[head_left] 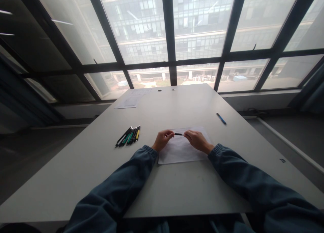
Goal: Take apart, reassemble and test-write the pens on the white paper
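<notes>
A black and white pen (178, 134) is held level between my two hands, over a white sheet of paper (183, 152) on the table. My left hand (163, 139) pinches its left end, and my right hand (197, 140) has its fingers closed on the right end. Only the pen's dark middle and a little white beside it show; both ends are hidden by fingers. To the left of my left hand lies a group of several pens (128, 136), black, green and yellow.
On the white table (101, 179), a blue pen (221, 118) lies at the right and papers (130, 98) at the far left. A small dark item (282, 160) is near the right edge. Large windows (197, 27) stand beyond the table.
</notes>
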`<state>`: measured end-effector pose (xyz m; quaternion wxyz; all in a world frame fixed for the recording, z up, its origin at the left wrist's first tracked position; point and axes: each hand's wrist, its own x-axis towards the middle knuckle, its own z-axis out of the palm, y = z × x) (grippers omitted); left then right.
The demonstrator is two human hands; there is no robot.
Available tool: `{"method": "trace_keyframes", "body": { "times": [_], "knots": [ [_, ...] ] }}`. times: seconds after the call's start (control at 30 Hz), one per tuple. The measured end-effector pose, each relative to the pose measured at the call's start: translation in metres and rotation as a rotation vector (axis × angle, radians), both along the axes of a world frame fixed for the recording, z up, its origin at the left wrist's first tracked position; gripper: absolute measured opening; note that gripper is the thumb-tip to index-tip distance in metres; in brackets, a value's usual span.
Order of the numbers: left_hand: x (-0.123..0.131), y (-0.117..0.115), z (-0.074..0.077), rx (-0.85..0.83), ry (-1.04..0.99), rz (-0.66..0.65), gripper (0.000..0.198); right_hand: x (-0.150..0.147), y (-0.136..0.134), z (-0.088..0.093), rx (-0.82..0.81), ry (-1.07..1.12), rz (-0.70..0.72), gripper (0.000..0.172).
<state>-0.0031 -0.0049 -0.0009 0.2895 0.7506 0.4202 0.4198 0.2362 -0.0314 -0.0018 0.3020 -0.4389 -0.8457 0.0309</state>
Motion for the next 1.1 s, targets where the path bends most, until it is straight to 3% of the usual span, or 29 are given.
{"method": "trace_keyframes", "body": {
  "times": [1.1],
  "knots": [
    [0.0002,0.0,-0.0021,0.026,0.028,0.017,0.033,0.0013,0.002,-0.0036,-0.012,0.012,0.014,0.023]
  ]
}}
